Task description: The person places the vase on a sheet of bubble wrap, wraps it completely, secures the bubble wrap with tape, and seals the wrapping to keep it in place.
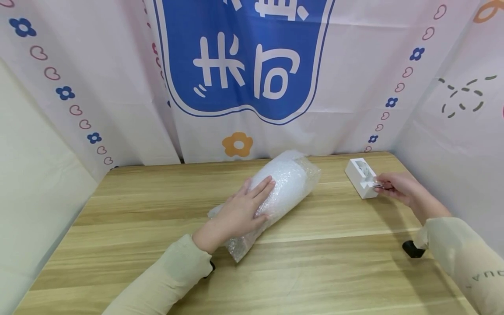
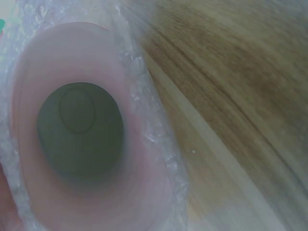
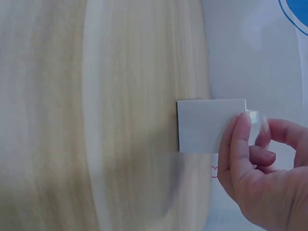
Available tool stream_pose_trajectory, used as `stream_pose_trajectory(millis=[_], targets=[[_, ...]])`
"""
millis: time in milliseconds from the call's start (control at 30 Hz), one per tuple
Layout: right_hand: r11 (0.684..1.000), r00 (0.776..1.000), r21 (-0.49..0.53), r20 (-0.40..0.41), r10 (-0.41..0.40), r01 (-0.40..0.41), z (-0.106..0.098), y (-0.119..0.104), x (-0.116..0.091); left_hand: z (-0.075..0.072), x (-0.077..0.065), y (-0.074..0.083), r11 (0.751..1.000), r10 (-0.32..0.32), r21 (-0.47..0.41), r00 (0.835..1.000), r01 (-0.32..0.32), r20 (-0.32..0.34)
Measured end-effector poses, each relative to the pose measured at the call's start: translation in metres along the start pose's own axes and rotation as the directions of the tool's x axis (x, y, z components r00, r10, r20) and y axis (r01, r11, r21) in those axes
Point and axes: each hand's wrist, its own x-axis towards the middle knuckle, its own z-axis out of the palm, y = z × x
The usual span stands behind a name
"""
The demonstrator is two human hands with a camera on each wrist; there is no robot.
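Observation:
A long bundle of bubble wrap [image 1: 289, 183] lies slantwise on the wooden table. In the left wrist view, the wrap surrounds a hollow, pale pinkish thing [image 2: 67, 53] with a dark green oval inside its round end; its exact kind is unclear. My left hand [image 1: 242, 212] rests on the bundle, fingers spread and straight over its side. Over to the right stands a white tape dispenser [image 1: 356, 179] holding a clear roll. At its near end my right hand [image 1: 397, 188] pinches the loose end of clear tape [image 3: 254, 116] between thumb and fingers.
The wood-grain table [image 1: 315, 271] ends at the back against a white printed curtain [image 1: 204, 140]. More white cloth [image 1: 453, 144] hangs along the right side. A black wrist device [image 1: 413, 249] shows below the right sleeve.

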Motion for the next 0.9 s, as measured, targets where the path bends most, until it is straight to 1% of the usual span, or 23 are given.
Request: stream_pose_trajectory(millis=[133, 200, 233, 367, 467, 700, 767, 867, 900], targets=[[0.987, 0.998, 0.159, 0.043, -0.041, 0.034, 0.000, 0.009, -0.002, 0.000, 0.000, -0.001, 1.000, -0.002, -0.004, 1.000, 0.001, -0.005], [0.969, 0.997, 0.243, 0.061, -0.057, 0.041, 0.000, 0.013, -0.003, -0.001, -0.001, -0.001, 1.000, 0.001, -0.005, 1.000, -0.001, -0.010], [0.962, 0.996, 0.269, 0.066, -0.065, 0.045, 0.000, 0.016, -0.003, -0.001, 0.000, -0.001, 1.000, 0.001, -0.005, 1.000, -0.001, -0.011], [0.923, 0.998, 0.385, 0.046, -0.049, 0.028, 0.000, 0.026, -0.005, 0.000, 0.000, -0.002, 1.000, 0.006, -0.005, 1.000, -0.006, -0.008], [0.896, 0.999, 0.443, 0.031, -0.032, 0.015, 0.000, 0.034, -0.006, 0.001, 0.000, -0.002, 1.000, 0.003, -0.008, 1.000, -0.003, -0.003], [0.838, 0.996, 0.544, 0.039, -0.076, 0.043, 0.004, 0.045, -0.012, 0.001, 0.000, -0.002, 1.000, 0.002, -0.019, 1.000, -0.002, -0.007], [0.816, 0.995, 0.576, 0.045, -0.085, 0.044, 0.004, 0.047, -0.015, 0.001, 0.001, -0.002, 1.000, 0.003, -0.020, 1.000, -0.004, -0.008], [0.809, 0.994, 0.586, 0.051, -0.097, 0.049, 0.003, 0.048, -0.017, 0.001, 0.001, -0.002, 1.000, 0.004, -0.014, 1.000, -0.005, -0.010], [0.813, 0.994, 0.580, 0.050, -0.098, 0.051, 0.003, 0.049, -0.018, 0.001, 0.001, -0.002, 1.000, 0.006, -0.011, 1.000, -0.006, -0.010]])
